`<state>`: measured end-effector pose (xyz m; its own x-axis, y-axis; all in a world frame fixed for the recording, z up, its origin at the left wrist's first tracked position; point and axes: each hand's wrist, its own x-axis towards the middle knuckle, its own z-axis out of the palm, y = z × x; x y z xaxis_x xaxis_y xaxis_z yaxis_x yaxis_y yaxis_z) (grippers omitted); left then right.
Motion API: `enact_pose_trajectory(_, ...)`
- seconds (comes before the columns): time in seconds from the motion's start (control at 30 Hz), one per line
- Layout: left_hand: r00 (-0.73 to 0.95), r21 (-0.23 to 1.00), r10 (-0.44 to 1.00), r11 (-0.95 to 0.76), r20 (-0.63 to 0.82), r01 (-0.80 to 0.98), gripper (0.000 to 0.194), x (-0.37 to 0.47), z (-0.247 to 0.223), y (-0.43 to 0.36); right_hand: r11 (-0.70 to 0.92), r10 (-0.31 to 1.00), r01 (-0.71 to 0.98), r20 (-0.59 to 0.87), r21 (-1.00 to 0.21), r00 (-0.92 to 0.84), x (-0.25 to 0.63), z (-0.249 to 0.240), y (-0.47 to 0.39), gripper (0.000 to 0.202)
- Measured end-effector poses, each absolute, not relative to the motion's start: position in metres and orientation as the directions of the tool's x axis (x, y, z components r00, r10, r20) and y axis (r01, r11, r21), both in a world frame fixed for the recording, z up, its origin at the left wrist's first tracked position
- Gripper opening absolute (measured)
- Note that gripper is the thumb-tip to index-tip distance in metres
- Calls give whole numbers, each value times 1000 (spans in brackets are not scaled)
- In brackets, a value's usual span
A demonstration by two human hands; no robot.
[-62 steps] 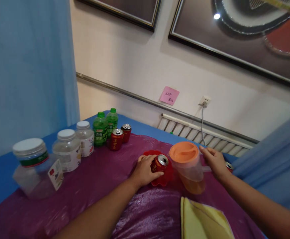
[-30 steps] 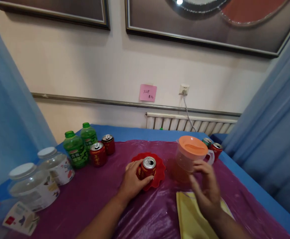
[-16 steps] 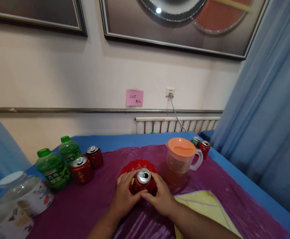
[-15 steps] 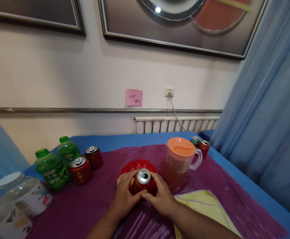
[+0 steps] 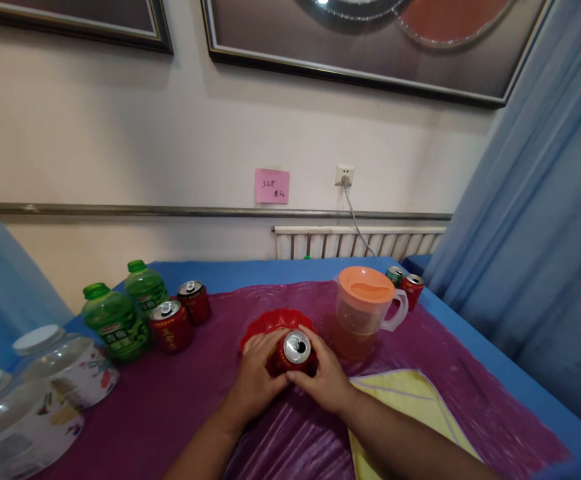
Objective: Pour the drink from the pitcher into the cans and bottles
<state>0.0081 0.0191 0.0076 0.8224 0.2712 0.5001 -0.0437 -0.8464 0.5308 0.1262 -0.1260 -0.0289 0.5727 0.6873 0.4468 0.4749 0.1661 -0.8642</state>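
Note:
A red drink can [image 5: 297,347] stands upright between my two hands, its silver lid facing up with a dark opening in it. My left hand [image 5: 260,367] wraps round the can's left side, and my right hand [image 5: 324,370] round its right side. The thumbs meet at the near side of the can. Just behind it is a red dish [image 5: 278,320] with a scalloped rim, partly hidden by the can and my fingers. To the right of my right hand stands a clear jug [image 5: 360,317] with an orange lid and amber liquid inside.
At left are two red cans [image 5: 171,333], two green bottles [image 5: 115,327] and clear jars [image 5: 65,373] with white lids. A yellow cloth [image 5: 410,403] lies by my right forearm. More cans [image 5: 412,288] stand behind the jug on the purple-covered table [image 5: 170,413].
The view has shifted a little, so the table things sit higher in the picture. Both hands stay round the can, whose lid opening now shows more plainly.

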Motion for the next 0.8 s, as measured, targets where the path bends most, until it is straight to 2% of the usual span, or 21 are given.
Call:
enact_pose_trajectory(0.13, 825, 529, 259, -847, 503, -57, 66, 8, 2, 23, 150, 678, 491, 451, -858, 581, 124, -14, -124, 68)
enact_pose_trajectory(0.3, 809, 547, 313, -837, 498, -12, 100, 8, -5, 27, 120, 610, 528, 482, -841, 629, 122, 21, -143, 61)
enact_pose_trajectory(0.37, 812, 551, 318, -834, 490, -6, 103, 8, -6, 27, 134, 596, 543, 505, -829, 624, 123, 33, -163, 58)
enact_pose_trajectory(0.47, 822, 546, 320, -838, 472, 12, 98, 7, -8, 27, 88, 547, 578, 524, -811, 653, 131, 40, -207, 55)
enact_pose_trajectory(0.63, 802, 533, 351, -845, 483, 49, 75, 11, -10, 28, -151, 411, 523, 428, -839, 805, 180, 24, -283, 57)
enact_pose_trajectory(0.8, 740, 524, 400, -849, 540, 77, 54, 15, -10, 34, -431, 81, 338, 337, -837, 938, 275, -2, -324, 69)
